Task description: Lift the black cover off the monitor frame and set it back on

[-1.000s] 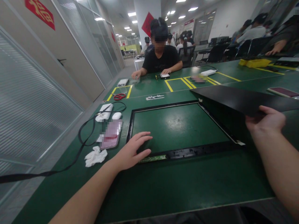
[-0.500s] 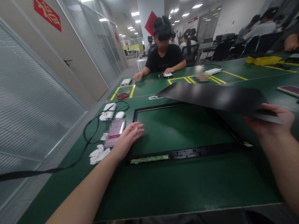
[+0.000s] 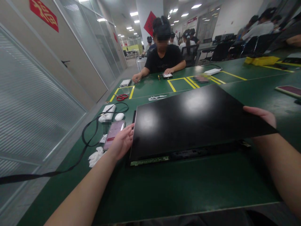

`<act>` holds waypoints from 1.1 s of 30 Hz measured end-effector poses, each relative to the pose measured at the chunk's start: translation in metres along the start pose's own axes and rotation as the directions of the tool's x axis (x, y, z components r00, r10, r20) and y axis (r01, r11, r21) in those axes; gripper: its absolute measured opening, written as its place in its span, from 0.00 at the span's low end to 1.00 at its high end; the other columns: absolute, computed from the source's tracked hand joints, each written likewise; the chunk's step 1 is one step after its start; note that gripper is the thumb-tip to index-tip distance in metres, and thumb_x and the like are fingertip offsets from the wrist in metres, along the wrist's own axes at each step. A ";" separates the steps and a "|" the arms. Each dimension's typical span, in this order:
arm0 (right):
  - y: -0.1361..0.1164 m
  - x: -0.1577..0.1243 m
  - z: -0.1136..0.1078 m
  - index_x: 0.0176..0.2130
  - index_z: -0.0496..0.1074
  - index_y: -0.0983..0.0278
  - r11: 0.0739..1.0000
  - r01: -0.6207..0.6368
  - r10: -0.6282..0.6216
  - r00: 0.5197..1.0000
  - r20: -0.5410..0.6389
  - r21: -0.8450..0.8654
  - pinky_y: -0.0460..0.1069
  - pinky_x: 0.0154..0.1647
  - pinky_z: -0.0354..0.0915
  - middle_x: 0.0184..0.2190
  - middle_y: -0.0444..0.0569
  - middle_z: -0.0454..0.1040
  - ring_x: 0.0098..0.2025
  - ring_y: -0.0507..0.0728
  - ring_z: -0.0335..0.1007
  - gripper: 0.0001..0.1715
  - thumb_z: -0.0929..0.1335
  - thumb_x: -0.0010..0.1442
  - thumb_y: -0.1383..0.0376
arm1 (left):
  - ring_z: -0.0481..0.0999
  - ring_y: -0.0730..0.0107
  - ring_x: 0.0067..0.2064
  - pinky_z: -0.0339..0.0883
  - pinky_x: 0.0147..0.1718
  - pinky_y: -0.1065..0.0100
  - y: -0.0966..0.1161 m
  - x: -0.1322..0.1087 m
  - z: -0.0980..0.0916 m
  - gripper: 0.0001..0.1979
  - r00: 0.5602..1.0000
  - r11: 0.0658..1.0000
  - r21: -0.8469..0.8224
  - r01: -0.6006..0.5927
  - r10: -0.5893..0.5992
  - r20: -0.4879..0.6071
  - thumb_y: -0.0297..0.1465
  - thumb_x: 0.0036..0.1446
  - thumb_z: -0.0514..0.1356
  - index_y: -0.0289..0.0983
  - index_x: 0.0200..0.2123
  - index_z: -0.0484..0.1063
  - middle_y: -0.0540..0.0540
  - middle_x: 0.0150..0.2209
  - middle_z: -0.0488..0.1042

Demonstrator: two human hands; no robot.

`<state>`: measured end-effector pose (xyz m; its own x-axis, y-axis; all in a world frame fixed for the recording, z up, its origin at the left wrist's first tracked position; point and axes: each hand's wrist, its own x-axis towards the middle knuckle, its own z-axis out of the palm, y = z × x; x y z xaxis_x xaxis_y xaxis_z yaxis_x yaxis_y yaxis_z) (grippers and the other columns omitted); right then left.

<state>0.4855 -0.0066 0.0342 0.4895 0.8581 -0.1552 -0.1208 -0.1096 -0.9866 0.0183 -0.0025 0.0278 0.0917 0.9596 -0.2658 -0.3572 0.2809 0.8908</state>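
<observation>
A large thin black panel (image 3: 192, 119) hovers flat over a black rectangular frame (image 3: 199, 153) that lies on the green table (image 3: 164, 188). My left hand (image 3: 121, 142) grips the panel's left edge, fingers curled round it. My right hand (image 3: 261, 114) holds the right edge, thumb on top. The panel hides most of the frame; only its near bar with a green circuit strip (image 3: 150, 161) shows.
Left of the frame lie a phone (image 3: 113, 130), a crumpled white tissue (image 3: 95, 156), a white mouse (image 3: 119, 116), a white box (image 3: 107, 113) and a black cable (image 3: 87, 138). Red scissors (image 3: 121, 97) and small screws (image 3: 156, 98) lie farther back. A person sits across the table.
My right hand swung the black panel from the right over the frame. My left hand lifted off the table inside the frame and took hold of the panel's left edge.
</observation>
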 end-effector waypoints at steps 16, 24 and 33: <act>-0.004 -0.002 0.011 0.43 0.79 0.58 0.940 -0.241 0.260 0.965 0.046 -0.242 0.49 0.26 0.73 0.34 0.49 0.82 0.31 0.60 0.79 0.22 0.72 0.44 0.68 | 0.81 0.49 0.48 0.77 0.43 0.57 -0.001 0.000 -0.003 0.33 0.998 0.998 0.018 -0.063 0.063 0.006 0.25 0.45 0.66 0.34 0.58 0.72 0.41 0.48 0.81; -0.001 0.001 0.014 0.35 0.80 0.60 0.959 -0.182 0.187 0.982 0.002 -0.215 0.44 0.25 0.71 0.32 0.50 0.81 0.30 0.55 0.76 0.19 0.72 0.40 0.73 | 0.80 0.48 0.51 0.75 0.49 0.53 0.004 -0.006 0.002 0.36 0.988 0.988 0.021 -0.154 0.155 -0.022 0.25 0.45 0.65 0.35 0.61 0.68 0.41 0.50 0.81; 0.000 -0.004 0.020 0.44 0.75 0.63 0.953 -0.077 0.085 0.996 0.014 -0.294 0.43 0.23 0.69 0.28 0.52 0.80 0.26 0.53 0.75 0.20 0.68 0.50 0.73 | 0.78 0.47 0.53 0.73 0.51 0.55 0.011 -0.005 -0.006 0.30 0.951 0.961 0.063 -0.270 0.276 -0.137 0.25 0.45 0.65 0.34 0.55 0.74 0.44 0.42 0.83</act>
<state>0.4667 0.0000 0.0360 0.4651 0.8527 -0.2380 0.1012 -0.3183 -0.9426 0.0085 -0.0042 0.0373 -0.1388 0.9887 -0.0575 -0.3093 0.0119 0.9509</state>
